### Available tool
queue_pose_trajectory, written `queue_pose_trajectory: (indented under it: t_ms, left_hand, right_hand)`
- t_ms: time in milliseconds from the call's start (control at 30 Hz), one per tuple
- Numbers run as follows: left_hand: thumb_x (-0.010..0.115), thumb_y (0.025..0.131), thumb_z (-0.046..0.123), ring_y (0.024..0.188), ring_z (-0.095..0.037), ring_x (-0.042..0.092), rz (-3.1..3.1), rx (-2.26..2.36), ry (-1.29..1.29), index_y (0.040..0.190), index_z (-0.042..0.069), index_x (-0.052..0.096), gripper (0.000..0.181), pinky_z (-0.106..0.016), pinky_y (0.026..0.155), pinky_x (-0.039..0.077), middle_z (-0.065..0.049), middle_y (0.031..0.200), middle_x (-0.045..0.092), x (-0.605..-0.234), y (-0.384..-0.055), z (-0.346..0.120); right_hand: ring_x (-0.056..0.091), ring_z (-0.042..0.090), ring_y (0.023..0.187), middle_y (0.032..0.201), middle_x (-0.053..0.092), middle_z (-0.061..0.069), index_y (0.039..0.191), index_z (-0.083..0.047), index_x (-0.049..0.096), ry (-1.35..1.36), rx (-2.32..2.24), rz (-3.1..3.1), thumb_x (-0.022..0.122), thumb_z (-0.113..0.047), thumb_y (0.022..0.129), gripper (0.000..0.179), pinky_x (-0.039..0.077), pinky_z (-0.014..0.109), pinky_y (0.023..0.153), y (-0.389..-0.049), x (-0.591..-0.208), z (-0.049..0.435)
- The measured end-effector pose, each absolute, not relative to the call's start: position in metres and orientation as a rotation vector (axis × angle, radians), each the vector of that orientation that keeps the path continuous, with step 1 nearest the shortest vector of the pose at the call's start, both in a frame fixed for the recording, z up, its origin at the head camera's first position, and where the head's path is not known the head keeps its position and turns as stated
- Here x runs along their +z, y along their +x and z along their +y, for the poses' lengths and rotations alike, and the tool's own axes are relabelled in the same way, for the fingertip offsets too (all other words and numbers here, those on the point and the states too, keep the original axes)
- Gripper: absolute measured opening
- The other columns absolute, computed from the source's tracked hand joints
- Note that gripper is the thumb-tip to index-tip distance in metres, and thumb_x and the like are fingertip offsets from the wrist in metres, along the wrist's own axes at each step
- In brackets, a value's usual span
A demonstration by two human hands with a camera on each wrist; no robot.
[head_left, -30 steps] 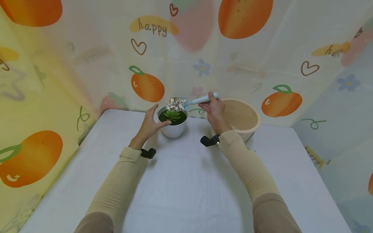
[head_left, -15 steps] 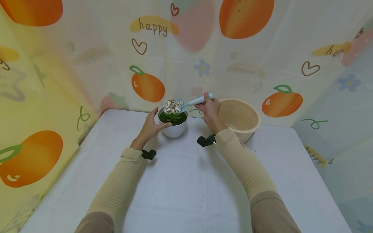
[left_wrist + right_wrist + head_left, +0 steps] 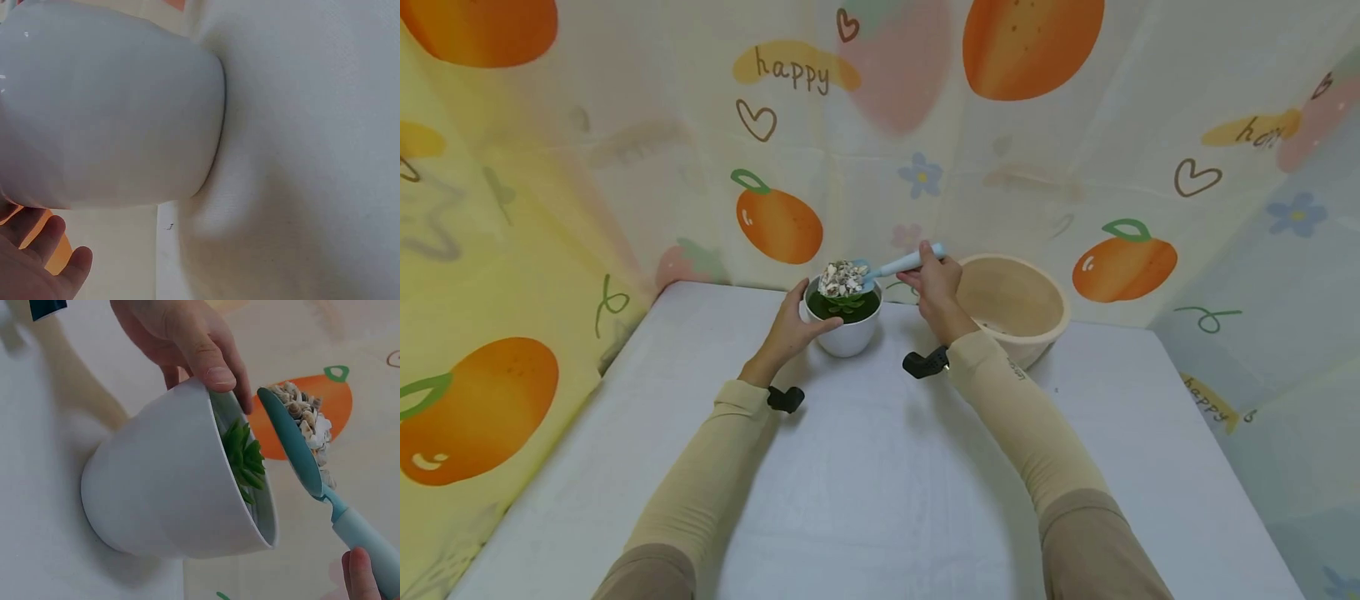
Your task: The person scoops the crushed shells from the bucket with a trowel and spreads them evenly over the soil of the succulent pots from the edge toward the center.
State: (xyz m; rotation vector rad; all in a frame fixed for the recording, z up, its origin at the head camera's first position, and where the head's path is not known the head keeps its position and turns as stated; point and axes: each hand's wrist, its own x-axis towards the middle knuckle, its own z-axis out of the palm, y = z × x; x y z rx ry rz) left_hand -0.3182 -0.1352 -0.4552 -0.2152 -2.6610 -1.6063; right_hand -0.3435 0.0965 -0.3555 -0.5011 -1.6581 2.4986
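A white flower pot (image 3: pixel 847 340) stands on the table with a green succulent (image 3: pixel 242 459) in it. My left hand (image 3: pixel 790 325) holds the pot at its left side, thumb on the near rim and fingers round toward the far rim. In my right hand (image 3: pixel 942 292), the handle of a light blue hand trowel (image 3: pixel 294 444) is gripped. Its scoop carries a heap of small shells (image 3: pixel 306 419) over the pot. From the head view the heap overlaps the top of the succulent; in the right wrist view a gap shows between scoop and plant.
To the right of the pot stands a large cream round planter (image 3: pixel 1058 321), partly behind my right hand. White cloth covers the table (image 3: pixel 865 467). A printed fabric backdrop (image 3: pixel 865 192) rises right behind the table's far edge.
My right hand has moved a little left and down, bringing the shell-loaded trowel lower over the pot. The left hand has drawn in against the pot's rim.
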Motion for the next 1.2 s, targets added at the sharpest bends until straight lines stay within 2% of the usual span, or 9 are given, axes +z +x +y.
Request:
queue_pose_trajectory:
  t_ms: [267, 433, 700, 833, 967, 1200]
  left_hand:
    - [0.078, 0.079, 0.047, 0.151, -0.032, 0.016, -2.660, -1.615, -0.196, 0.157, 0.010, 0.013, 0.107, -0.056, 0.121, 0.016, -0.013, 0.163, 0.017, -0.458, -0.317, -0.135]
    - [0.077, 0.080, 0.045, 0.150, -0.032, 0.018, -2.636, -1.620, -0.223, 0.157, 0.009, 0.014, 0.106, -0.055, 0.120, 0.021, -0.014, 0.162, 0.018, -0.458, -0.317, -0.135]
    - [0.076, 0.081, 0.043, 0.149, -0.032, 0.021, -2.620, -1.628, -0.228, 0.156, 0.008, 0.014, 0.104, -0.052, 0.119, 0.026, -0.015, 0.162, 0.019, -0.462, -0.317, -0.134]
    - [0.076, 0.082, 0.043, 0.148, -0.032, 0.022, -2.616, -1.615, -0.233, 0.156, 0.008, 0.014, 0.102, -0.052, 0.118, 0.027, -0.015, 0.162, 0.019, -0.463, -0.318, -0.135]
    - [0.076, 0.082, 0.042, 0.148, -0.032, 0.023, -2.614, -1.606, -0.242, 0.156, 0.008, 0.015, 0.102, -0.052, 0.118, 0.027, -0.016, 0.161, 0.020, -0.464, -0.318, -0.135]
    - [0.076, 0.082, 0.040, 0.148, -0.033, 0.022, -2.616, -1.612, -0.243, 0.156, 0.008, 0.015, 0.101, -0.053, 0.118, 0.027, -0.016, 0.161, 0.020, -0.463, -0.317, -0.135]
  right_hand:
    - [0.070, 0.020, 0.071, 0.083, 0.062, 0.012, 0.128, 0.007, 0.053, -0.496, 2.452, -1.726, 0.053, -0.027, 0.101, 0.044, 0.060, 0.034, 0.077, -0.344, -0.356, 0.095]
    - [0.071, 0.021, 0.076, 0.083, 0.063, 0.012, 0.128, 0.006, 0.054, -0.518, 2.453, -1.750, 0.052, -0.028, 0.101, 0.044, 0.059, 0.034, 0.080, -0.345, -0.356, 0.093]
    - [0.071, 0.019, 0.074, 0.083, 0.064, 0.010, 0.127, 0.004, 0.056, -0.530, 2.425, -1.788, 0.055, -0.029, 0.100, 0.043, 0.060, 0.033, 0.077, -0.347, -0.361, 0.092]
    - [0.070, 0.018, 0.071, 0.081, 0.064, 0.010, 0.119, 0.002, 0.059, -0.486, 2.392, -1.800, 0.056, -0.028, 0.099, 0.036, 0.060, 0.032, 0.074, -0.347, -0.362, 0.090]
    - [0.069, 0.017, 0.069, 0.085, 0.065, 0.009, 0.113, -0.002, 0.060, -0.459, 2.361, -1.825, 0.057, -0.027, 0.099, 0.029, 0.060, 0.031, 0.071, -0.348, -0.363, 0.088]
    - [0.069, 0.017, 0.070, 0.091, 0.064, 0.010, 0.113, -0.001, 0.058, -0.406, 2.303, -1.871, 0.058, -0.027, 0.098, 0.030, 0.060, 0.030, 0.069, -0.349, -0.366, 0.086]
